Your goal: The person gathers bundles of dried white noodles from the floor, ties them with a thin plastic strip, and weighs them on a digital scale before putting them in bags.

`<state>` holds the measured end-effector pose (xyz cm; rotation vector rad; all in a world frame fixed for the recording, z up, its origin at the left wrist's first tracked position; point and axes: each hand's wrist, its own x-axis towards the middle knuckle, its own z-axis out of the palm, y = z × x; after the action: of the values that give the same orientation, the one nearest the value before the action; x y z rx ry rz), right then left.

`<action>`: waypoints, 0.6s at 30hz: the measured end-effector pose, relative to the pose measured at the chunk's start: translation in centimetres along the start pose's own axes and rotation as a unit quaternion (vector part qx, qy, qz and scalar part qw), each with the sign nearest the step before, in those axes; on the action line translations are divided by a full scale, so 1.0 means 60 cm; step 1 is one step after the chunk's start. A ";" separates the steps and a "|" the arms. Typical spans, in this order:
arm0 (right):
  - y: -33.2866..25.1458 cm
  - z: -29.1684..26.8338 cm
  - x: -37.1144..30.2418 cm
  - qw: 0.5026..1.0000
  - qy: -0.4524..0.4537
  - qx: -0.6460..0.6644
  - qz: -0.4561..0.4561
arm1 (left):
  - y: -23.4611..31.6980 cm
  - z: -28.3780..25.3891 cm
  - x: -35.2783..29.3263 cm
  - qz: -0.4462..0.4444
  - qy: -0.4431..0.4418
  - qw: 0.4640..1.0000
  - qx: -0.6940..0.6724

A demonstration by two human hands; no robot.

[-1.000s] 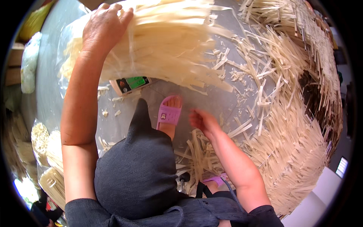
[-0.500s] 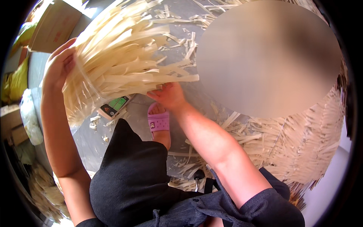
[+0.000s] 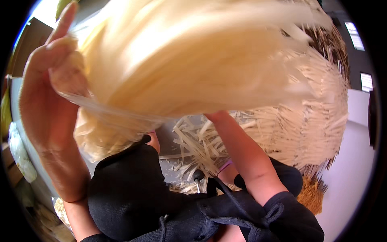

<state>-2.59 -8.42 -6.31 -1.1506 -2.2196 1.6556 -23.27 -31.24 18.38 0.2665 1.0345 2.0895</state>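
Observation:
A large bunch of pale cream, flat strips (image 3: 193,68) fills the upper middle, smeared by motion. Clear plastic bag film (image 3: 109,105) wraps its left end. At the upper left, my left hand (image 3: 52,76) grips the edge of this bag, with one finger pointing up. My right arm reaches up beneath the bunch from the lower right. Only a bit of my right hand (image 3: 216,116) shows at the underside of the strips; its fingers are hidden behind them.
A tall heap of stacked pale strips (image 3: 282,133) stands on the right, brown pieces (image 3: 328,46) above it. Loose strips (image 3: 201,141) litter the grey floor. A black knob on a metal rod (image 3: 198,175) is between my knees. A cardboard box (image 3: 30,46) stands far left.
The bagged bunch has risen closer to me and swung right, now covering most of the upper view. My left hand came nearer with it. My right hand has gone behind the strips.

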 end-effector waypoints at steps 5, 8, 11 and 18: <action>0.027 -0.027 -0.067 0.999 0.026 -0.010 0.018 | -0.082 0.082 0.005 -0.088 -0.045 0.987 0.123; 0.031 -0.080 -0.105 0.982 0.090 0.159 0.049 | -0.109 0.109 0.025 -0.140 -0.026 0.968 0.206; 0.046 -0.098 -0.095 0.922 0.096 0.367 0.076 | -0.158 0.079 0.040 -0.147 0.021 0.959 0.241; 0.034 -0.088 -0.071 0.952 0.114 0.285 0.019 | -0.288 -0.165 0.107 -0.370 0.059 0.925 -0.069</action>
<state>4.16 -6.95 -4.69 -1.1454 -1.4430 1.8839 -22.94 -26.01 -1.86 -0.2932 0.8674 1.4797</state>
